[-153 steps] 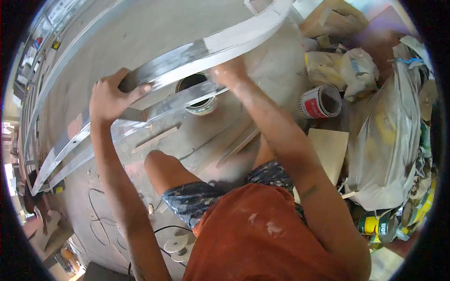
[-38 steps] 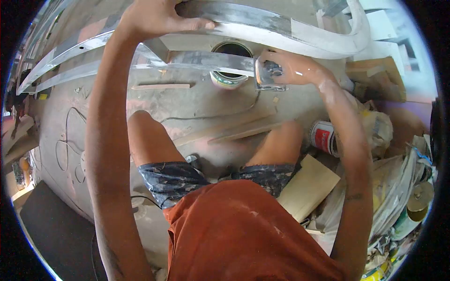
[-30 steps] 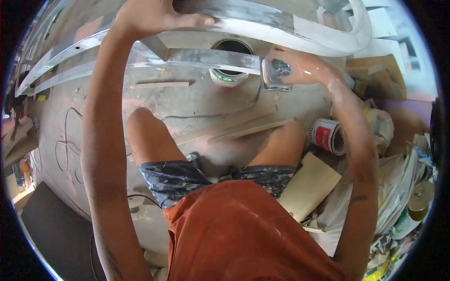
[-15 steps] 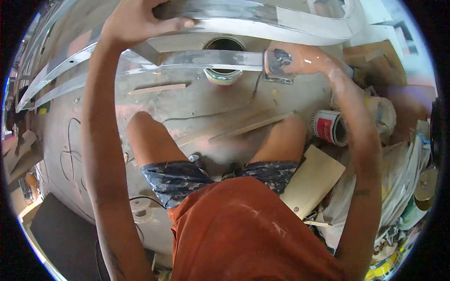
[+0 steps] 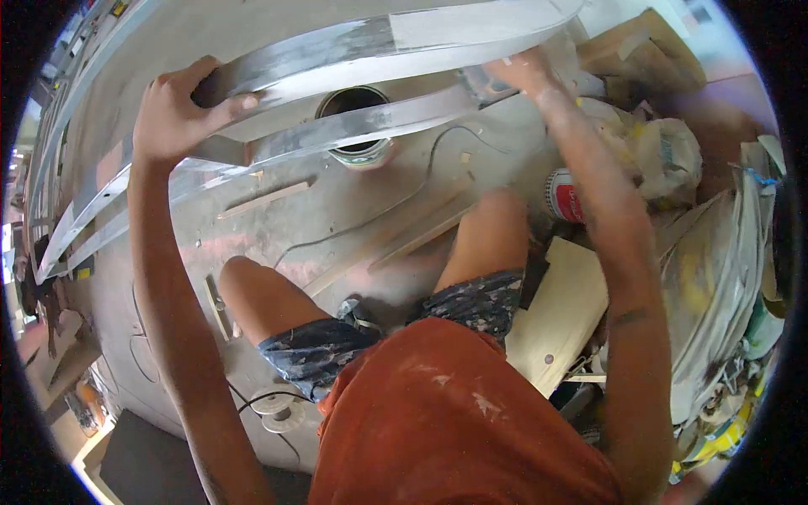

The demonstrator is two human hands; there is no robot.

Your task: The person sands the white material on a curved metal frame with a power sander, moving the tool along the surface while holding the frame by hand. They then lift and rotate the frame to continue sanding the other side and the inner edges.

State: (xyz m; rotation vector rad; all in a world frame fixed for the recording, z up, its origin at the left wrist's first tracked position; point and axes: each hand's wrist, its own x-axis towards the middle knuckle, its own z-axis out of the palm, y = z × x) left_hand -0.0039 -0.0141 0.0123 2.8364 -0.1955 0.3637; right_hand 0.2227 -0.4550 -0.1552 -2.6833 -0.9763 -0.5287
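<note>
A long curved frame [image 5: 337, 55], grey and white in patches, spans the upper part of the view. My left hand [image 5: 181, 109] grips its upper rail, with the thumb on the near side and the fingers over the far edge. At the right end of the lower rail [image 5: 353, 126], my right hand [image 5: 513, 74] is closed on a sanding block [image 5: 484, 87], which lies against the rail and is blurred. An open round can [image 5: 358, 151] stands on the floor behind and below the lower rail.
A can with a red label [image 5: 564, 195] lies by my right forearm. Wood strips [image 5: 421, 234], a thin cable [image 5: 362, 220] and a pale board [image 5: 560, 316] are on the floor. A cable spool [image 5: 278, 411] sits lower left; plastic bags [image 5: 673, 156] and cardboard [image 5: 644, 55] are at right.
The view has shifted and turned. My right hand and the block have moved along the lower rail, up and toward its curved end. My left hand still holds the upper rail.
</note>
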